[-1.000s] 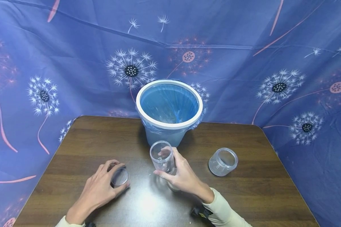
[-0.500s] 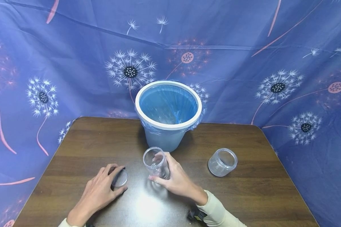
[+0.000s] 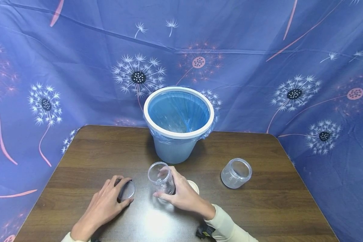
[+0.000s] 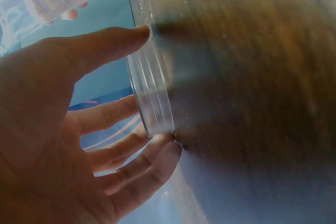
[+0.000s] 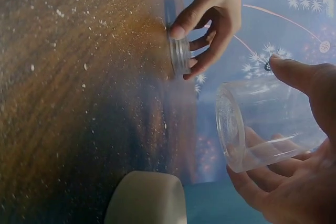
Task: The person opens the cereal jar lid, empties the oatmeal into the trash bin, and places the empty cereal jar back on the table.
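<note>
My right hand (image 3: 183, 193) grips a clear cylindrical jar (image 3: 161, 179) round its side, near the middle of the table. In the right wrist view a gap shows between this jar (image 5: 273, 121) and the tabletop. My left hand (image 3: 104, 201) holds a low, clear, ridged round piece (image 3: 127, 191), like a shallow lid or dish, on the table. Its thumb and fingertips press opposite sides of that piece (image 4: 152, 90) in the left wrist view. Partly hidden behind my right hand lies a white round lid-like thing (image 3: 194, 186).
A pale blue bin (image 3: 176, 149) with a white rim and blue liner stands at the back of the brown wooden table (image 3: 260, 201). Another clear jar (image 3: 236, 173) is on the right side. Blue patterned cloth (image 3: 245, 67) hangs behind the table.
My right hand has carried the clear jar left and nearer to me, toward the low clear piece. The white lid-like thing has come into view behind it. My left hand has barely moved.
</note>
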A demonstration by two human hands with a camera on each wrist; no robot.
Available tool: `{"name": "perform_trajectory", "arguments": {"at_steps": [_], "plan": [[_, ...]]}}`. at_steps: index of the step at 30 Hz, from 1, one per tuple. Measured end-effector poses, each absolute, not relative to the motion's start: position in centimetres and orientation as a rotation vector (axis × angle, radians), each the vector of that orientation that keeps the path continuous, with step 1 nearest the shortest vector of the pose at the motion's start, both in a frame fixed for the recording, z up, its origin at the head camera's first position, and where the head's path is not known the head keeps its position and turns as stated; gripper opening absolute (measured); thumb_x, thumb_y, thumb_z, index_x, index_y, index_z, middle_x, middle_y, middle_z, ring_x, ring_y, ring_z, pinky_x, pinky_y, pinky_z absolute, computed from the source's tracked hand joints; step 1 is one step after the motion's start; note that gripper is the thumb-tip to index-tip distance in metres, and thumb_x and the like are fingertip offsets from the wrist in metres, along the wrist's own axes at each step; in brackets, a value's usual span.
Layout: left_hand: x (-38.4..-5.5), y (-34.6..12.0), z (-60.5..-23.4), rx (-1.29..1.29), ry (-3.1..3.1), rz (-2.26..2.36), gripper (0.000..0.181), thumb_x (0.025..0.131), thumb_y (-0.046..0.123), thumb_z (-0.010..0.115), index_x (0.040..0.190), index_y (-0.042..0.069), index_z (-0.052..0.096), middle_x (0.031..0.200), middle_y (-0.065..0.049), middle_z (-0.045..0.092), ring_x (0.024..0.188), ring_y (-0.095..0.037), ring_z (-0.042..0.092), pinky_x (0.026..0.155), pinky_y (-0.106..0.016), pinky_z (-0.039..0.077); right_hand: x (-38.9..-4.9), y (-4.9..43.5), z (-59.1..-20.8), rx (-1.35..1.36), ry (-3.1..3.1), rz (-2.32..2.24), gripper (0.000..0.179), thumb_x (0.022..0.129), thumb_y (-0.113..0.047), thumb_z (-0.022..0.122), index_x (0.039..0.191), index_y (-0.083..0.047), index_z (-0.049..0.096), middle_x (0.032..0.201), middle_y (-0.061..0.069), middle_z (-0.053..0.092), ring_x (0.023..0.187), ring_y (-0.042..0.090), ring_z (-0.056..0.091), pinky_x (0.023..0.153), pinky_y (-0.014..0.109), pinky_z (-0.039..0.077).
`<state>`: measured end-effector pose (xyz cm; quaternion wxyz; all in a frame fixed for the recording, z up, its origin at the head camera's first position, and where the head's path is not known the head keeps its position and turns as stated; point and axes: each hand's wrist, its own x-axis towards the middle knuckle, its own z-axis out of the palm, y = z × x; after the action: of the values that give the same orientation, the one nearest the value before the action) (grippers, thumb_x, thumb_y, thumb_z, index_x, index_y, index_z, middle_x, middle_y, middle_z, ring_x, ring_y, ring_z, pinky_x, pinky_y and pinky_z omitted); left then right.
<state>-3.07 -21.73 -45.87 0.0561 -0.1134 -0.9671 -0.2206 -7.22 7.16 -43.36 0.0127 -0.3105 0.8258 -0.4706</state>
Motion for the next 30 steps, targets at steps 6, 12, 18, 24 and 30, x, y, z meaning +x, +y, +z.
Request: {"name": "perform_trajectory", "arguments": {"at_steps": [6,12,18,24,30], "plan": [[-3.0,-21.8,-45.3,-0.271,-2.962,-0.746,0.064,0.081,0.041,0.092,0.135,0.015,0.071,0.125,-0.010,0.065,0.108,-0.037,0.068,0.066,-0.057,0.058,-7.2,6.9,-43.7,-0.931,2.562,-1.428,0.068,0.088,-0.031,0.091,0.139,-0.009,0.052,0.131,0.002,0.068,0.121,0.016,0.066,0.105,0.038,0.053],[-3.2,-21.9,-44.7,-0.238,-2.939,-0.895,0.061,0.085,0.044,0.089,0.135,0.014,0.072,0.124,-0.006,0.067,0.109,-0.033,0.070,0.082,-0.060,0.058,-7.1,6.8,-43.8,-0.934,2.585,-1.373,0.066,0.087,-0.033,0.091,0.137,-0.013,0.053,0.127,-0.001,0.068,0.114,0.012,0.065,0.098,0.034,0.054],[-3.4,-22.0,-43.4,-0.200,-2.925,-1.185,0.059,0.092,0.040,0.085,0.141,0.012,0.067,0.129,-0.006,0.067,0.102,-0.019,0.069,0.084,-0.041,0.059,-6.8,6.7,-43.9,-0.912,2.581,-1.317,0.066,0.085,-0.038,0.092,0.134,-0.012,0.056,0.119,-0.004,0.069,0.107,0.010,0.066,0.092,0.032,0.056],[-3.5,-21.8,-41.6,-0.177,-2.788,-1.504,0.052,0.097,0.034,0.082,0.142,0.015,0.065,0.133,-0.009,0.067,0.103,-0.017,0.072,0.083,-0.029,0.062,-6.6,6.6,-43.7,-0.865,2.588,-1.228,0.074,0.086,-0.046,0.090,0.141,-0.014,0.054,0.120,-0.007,0.069,0.110,0.010,0.067,0.095,0.035,0.056],[-3.6,-21.3,-40.4,-0.275,-2.690,-1.579,0.047,0.097,0.031,0.082,0.141,0.023,0.066,0.131,-0.001,0.068,0.102,-0.012,0.071,0.085,-0.029,0.062,-6.4,6.6,-44.0,-0.888,2.603,-1.172,0.076,0.085,-0.045,0.091,0.144,-0.014,0.055,0.125,-0.006,0.070,0.114,0.011,0.066,0.097,0.036,0.056]]}}
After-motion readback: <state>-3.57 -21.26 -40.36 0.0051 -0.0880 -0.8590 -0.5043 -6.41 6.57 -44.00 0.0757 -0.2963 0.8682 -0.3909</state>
